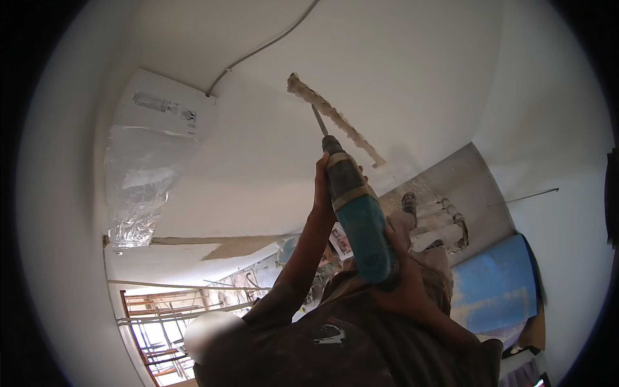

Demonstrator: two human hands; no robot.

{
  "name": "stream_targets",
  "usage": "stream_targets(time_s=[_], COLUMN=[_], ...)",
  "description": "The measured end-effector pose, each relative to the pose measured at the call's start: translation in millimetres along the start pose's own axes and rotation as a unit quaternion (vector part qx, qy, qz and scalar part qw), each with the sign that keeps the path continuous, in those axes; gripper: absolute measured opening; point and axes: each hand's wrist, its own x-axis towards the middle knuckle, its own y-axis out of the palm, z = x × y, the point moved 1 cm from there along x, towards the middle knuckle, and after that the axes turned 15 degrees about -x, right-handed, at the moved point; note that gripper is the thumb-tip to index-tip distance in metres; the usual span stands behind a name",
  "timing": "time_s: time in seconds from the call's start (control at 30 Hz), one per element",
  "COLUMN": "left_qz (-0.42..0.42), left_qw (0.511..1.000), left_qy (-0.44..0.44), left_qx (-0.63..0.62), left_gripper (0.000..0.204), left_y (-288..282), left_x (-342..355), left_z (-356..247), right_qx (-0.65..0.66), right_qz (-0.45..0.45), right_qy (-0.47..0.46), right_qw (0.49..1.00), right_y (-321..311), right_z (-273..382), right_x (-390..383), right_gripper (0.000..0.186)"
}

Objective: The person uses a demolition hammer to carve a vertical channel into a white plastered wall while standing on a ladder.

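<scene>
White wall (245, 148) is marked by a rough groove (338, 119). Teal power drill (361, 226) is held in front, bit (319, 120) at groove's edge; barrel (346, 179) is wrapped by the left hand (321, 184), grip closed, apparently for aiming; rear (379, 267) is clasped by the right hand (403, 271), likely for pushing.

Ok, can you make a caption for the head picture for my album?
Left hand and right hand hold a blue drill, its bit at a rough groove.
</scene>
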Motion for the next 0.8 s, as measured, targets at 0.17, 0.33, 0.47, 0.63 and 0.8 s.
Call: stream_targets(time_s=[0.17,0.33,0.47,0.63,0.8], left_qz=[0.022,0.032,0.048,-0.002,-0.107], left_qw=[0.997,0.994,0.995,0.989,0.959], left_qy=[0.045,0.084,0.083,-0.002,-0.102], left_qx=[0.051,0.061,0.020,-0.145,-0.243], left_gripper=[0.062,0.063,0.059,0.055,0.061], left_y=[20.3,22.1,-3.4,-83.7,-122.5], left_x=[1.3,34.3,56.2,68.8,26.6], left_z=[-4.5,-29.2,-3.9,85.3,147.9], right_qx=[0.030,-0.015,0.001,-0.041,-0.061], right_qz=[-0.011,-0.025,-0.027,0.022,0.070], right_qy=[-0.043,-0.025,-0.007,0.089,0.111], right_qw=[0.999,0.999,1.000,0.995,0.989], right_y=[-8.6,2.1,-7.3,-42.9,-51.6], right_z=[-3.8,-23.3,-67.3,-45.9,-74.0], right_x=[1.8,38.6,42.3,29.9,-3.7], right_gripper=[0.097,0.093,0.101,0.099,0.091])
